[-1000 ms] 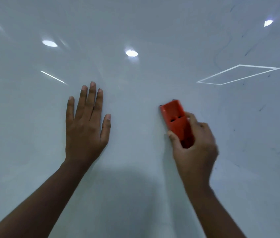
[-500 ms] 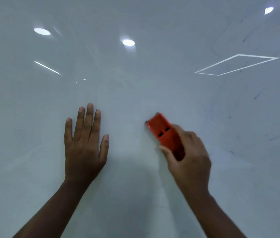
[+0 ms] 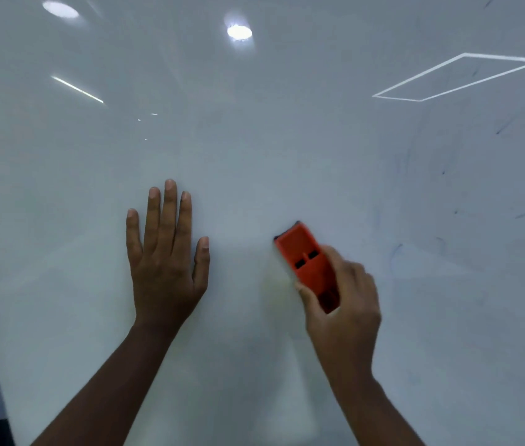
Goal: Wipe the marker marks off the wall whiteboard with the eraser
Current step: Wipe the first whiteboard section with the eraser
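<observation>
right hand point(image 3: 345, 304) grips eraser point(image 3: 306, 259) (its lower end).

Nothing here can be read. The whiteboard point(image 3: 254, 156) carries only faint marker marks point(image 3: 396, 252) to the right of the eraser point(image 3: 306, 262), too thin and broken to form letters or numbers; the eraser shows no label.

Orange eraser point(image 3: 306, 259) tilted, flat vs white whiteboard point(image 3: 254, 156), centre-right; faint marker marks point(image 3: 396, 252) on board's right part.
</observation>
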